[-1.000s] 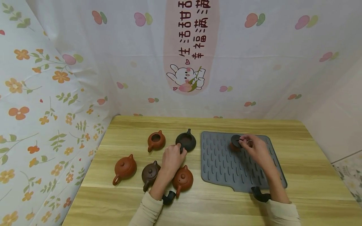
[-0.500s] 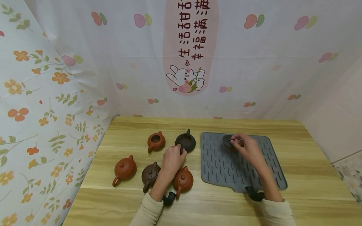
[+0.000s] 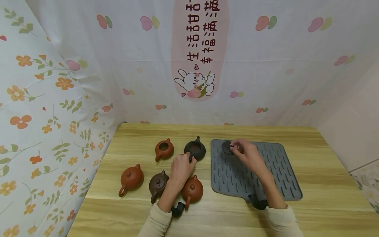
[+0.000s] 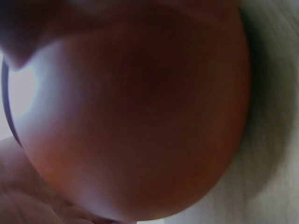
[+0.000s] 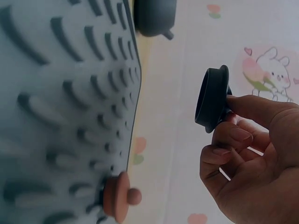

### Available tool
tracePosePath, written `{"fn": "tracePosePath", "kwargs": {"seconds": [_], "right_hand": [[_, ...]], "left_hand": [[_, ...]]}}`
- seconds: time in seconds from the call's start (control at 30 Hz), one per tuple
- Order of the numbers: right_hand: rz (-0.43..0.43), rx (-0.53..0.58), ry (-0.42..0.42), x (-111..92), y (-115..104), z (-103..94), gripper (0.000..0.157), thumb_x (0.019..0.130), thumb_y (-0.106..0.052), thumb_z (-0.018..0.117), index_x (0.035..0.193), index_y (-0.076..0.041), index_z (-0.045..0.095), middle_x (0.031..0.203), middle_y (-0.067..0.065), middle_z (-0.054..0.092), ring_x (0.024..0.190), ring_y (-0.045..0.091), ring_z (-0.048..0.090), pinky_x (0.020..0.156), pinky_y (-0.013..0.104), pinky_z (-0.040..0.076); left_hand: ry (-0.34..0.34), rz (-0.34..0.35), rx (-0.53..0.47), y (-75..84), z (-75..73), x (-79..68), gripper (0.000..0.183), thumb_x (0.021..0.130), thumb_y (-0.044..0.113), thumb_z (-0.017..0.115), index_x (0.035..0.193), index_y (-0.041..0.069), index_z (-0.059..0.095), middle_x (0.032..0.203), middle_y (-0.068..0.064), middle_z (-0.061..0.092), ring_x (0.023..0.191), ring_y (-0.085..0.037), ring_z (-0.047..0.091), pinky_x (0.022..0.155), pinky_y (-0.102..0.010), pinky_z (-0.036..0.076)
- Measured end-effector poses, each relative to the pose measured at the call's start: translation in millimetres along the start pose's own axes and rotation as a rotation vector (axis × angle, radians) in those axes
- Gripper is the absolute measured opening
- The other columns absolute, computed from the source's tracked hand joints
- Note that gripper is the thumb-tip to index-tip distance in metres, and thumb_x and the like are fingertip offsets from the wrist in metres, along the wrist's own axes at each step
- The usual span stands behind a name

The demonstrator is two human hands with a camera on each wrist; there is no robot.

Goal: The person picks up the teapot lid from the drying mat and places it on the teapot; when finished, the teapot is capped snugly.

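floral cloth (image 3: 50, 128) — wooden table (image 3: 222, 214)

teapots (image 3: 192, 191): left of mat (image 3: 279, 172) | resting lid (image 5: 121, 198): on mat (held lid (image 5: 214, 95): above mat)

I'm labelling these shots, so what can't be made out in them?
Head: handle of the black teapot, mostly covered by the left hand; orange lid, behind the right hand.
Left wrist: lid and spout of the reddish teapot, blurred and too close.
Right wrist: part of the black teapot, cut off by the top edge; knob of the black lid, partly behind fingers.
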State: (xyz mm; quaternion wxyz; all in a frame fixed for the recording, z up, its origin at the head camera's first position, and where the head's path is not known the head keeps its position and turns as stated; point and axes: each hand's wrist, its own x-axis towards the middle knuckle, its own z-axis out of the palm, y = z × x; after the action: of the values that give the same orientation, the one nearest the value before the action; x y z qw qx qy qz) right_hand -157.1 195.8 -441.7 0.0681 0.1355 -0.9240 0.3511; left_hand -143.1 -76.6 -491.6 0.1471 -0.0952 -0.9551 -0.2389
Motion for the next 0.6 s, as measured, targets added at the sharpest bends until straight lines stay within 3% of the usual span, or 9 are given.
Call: {"fn": "tracePosePath", "kwargs": {"seconds": [0.1,0.27,0.37,0.6], "right_hand": [[-0.011,0.009,-0.012,3.6,-4.0,4.4,0.010,0.106,-0.005,0.070,0.114,0.001,0.071,0.093,0.009,0.066,0.069,0.013,0.050,0.063,0.029,0.042],[-0.033,0.026,-0.025,10.1,-10.6,12.6,0.010,0.105,-0.005,0.071,0.114,0.001,0.071,0.093,0.008,0.066,0.069,0.012,0.050,0.064,0.030,0.043],[-0.058,0.032,-0.023,14.5,-15.3,17.6,0.008,0.104,-0.003,0.072,0.111,0.001,0.071,0.092,0.008,0.066,0.069,0.011,0.050,0.064,0.029,0.043],[-0.111,0.065,-0.037,24.5,-26.2,29.0,0.008,0.104,-0.004,0.073,0.111,0.000,0.071,0.091,0.007,0.067,0.069,0.008,0.052,0.065,0.029,0.045]], "left_hand": [[0.026,0.013,-0.006,-13.2,19.8,1.2,0.018,0.097,0.016,0.074,0.090,0.000,0.078,0.072,-0.020,0.072,0.052,-0.035,0.065,0.047,-0.040,0.053],[0.043,0.017,0.028,-42.6,66.4,3.2,0.022,0.098,0.024,0.071,0.087,0.006,0.077,0.069,-0.015,0.071,0.048,-0.030,0.061,0.044,-0.035,0.047],[0.056,0.026,0.024,-46.0,70.9,2.7,0.022,0.099,0.024,0.071,0.086,0.007,0.076,0.067,-0.014,0.070,0.047,-0.028,0.060,0.043,-0.033,0.044],[0.062,0.035,-0.015,-28.9,41.7,0.7,0.024,0.099,0.023,0.072,0.085,0.005,0.077,0.068,-0.016,0.070,0.049,-0.033,0.063,0.045,-0.040,0.050]]}}
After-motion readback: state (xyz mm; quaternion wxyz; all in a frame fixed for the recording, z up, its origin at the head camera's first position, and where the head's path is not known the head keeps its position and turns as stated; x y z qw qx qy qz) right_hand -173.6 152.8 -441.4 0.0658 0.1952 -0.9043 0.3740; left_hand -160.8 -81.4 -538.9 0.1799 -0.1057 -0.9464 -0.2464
